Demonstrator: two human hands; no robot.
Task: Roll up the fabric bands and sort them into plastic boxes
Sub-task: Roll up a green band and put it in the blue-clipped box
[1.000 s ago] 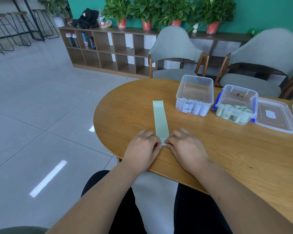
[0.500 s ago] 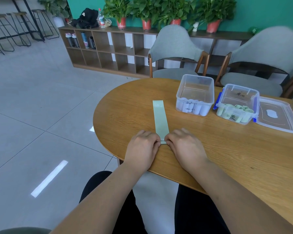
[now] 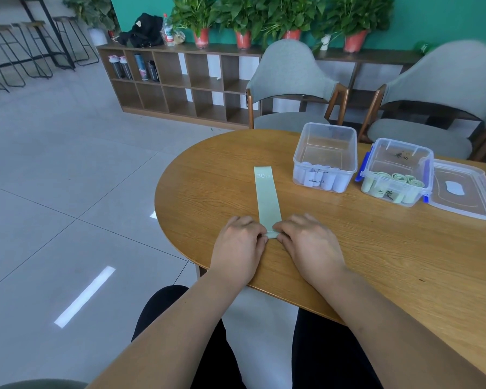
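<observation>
A pale green fabric band [image 3: 267, 197] lies flat on a wooden table [image 3: 404, 262] at the centre of the frame. Its long axis runs from lower centre towards the top, leaning slightly left; the far end, printed "30" with smaller letters too fine to read, points up the frame; the near end is turned into a small roll.

The left hand [image 3: 237, 245] grasps that roll from the left and the right hand [image 3: 310, 242] from the right, fingers curled onto it; the knuckles hide most of the fingertips and much of the roll.

To the upper right of the band stands a clear box [image 3: 324, 161] holding white rolls; just right of it, a blue-latched box [image 3: 396, 172] holds green rolls, their markings illegible. A lid [image 3: 466, 192] lies flat at the right; another object beyond it is cut off by the frame edge.
</observation>
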